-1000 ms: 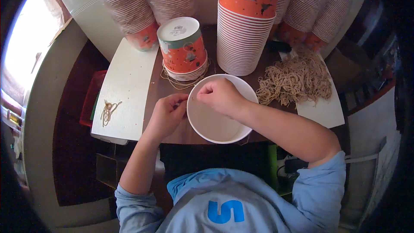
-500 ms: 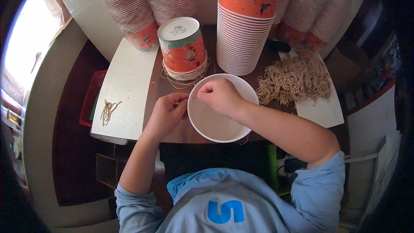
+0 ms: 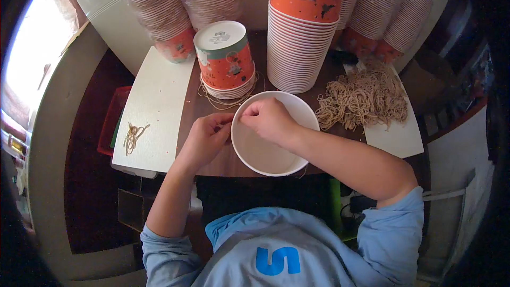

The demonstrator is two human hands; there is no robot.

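Note:
A white-lined paper bucket (image 3: 268, 157) stands in front of me at the table's near edge, its round mouth facing up. My right hand (image 3: 270, 119) reaches into it, thumb and fingers pinched together against the inner left wall. Outside that same wall, my left hand (image 3: 208, 137) has its fingers and thumb drawn together at the bucket's side. Whatever either hand pinches is too small or hidden to make out. A thin bit of cord (image 3: 304, 172) shows beside the bucket's lower right rim.
Behind stand an upturned orange printed bucket stack (image 3: 226, 66) with cord around its base and a tall nested bucket stack (image 3: 297, 48). Right lies a tangled heap of beige cords (image 3: 364, 98); left, a small cord bundle (image 3: 135, 137). Plastic-wrapped stacks (image 3: 159, 10) line the back.
My right hand has shifted very slightly inside the bucket, its fingers still at the left wall. The left hand stays nearly in place.

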